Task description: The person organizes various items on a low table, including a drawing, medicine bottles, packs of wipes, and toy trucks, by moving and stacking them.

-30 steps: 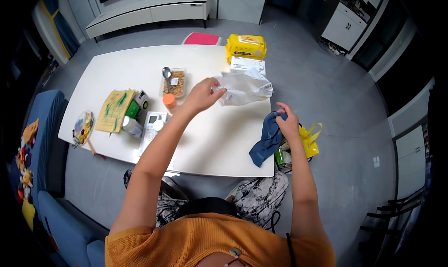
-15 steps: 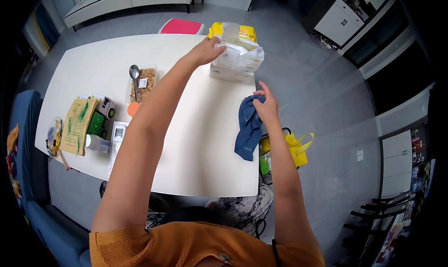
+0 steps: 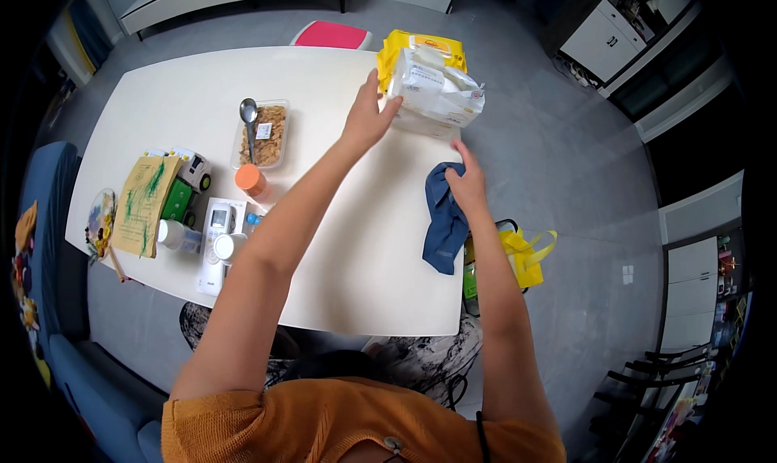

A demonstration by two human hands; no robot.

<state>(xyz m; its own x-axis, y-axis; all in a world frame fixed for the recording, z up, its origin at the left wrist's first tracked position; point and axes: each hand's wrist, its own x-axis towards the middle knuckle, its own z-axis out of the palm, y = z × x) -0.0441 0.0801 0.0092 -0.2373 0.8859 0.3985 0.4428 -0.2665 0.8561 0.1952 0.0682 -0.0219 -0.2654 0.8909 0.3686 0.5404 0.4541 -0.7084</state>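
Near the table's far right corner, a white soft tissue pack (image 3: 437,88) sits on another white pack (image 3: 425,125), in front of a yellow wipes-like pack (image 3: 425,44). My left hand (image 3: 370,125) is open at the upper pack's left side, thumb and fingers spread, the thumb at its edge. My right hand (image 3: 469,184) is open at the table's right edge, one finger stretched toward the packs' lower right. Its thumb touches or nearly touches a crumpled dark blue cloth (image 3: 445,224) lying along that edge.
On the left of the white table (image 3: 356,277) are a clear box of brown food (image 3: 275,135) with a spoon (image 3: 248,115), an orange-capped bottle (image 3: 250,180), white bottles, a remote control (image 3: 218,218), and a toy truck (image 3: 180,197). A yellow bag (image 3: 522,256) hangs off the right side.
My left hand has come off the upper white pack's top to its side, and that pack's loose film now lies lower. My view has shifted slightly. The cloth stays by the table edge.
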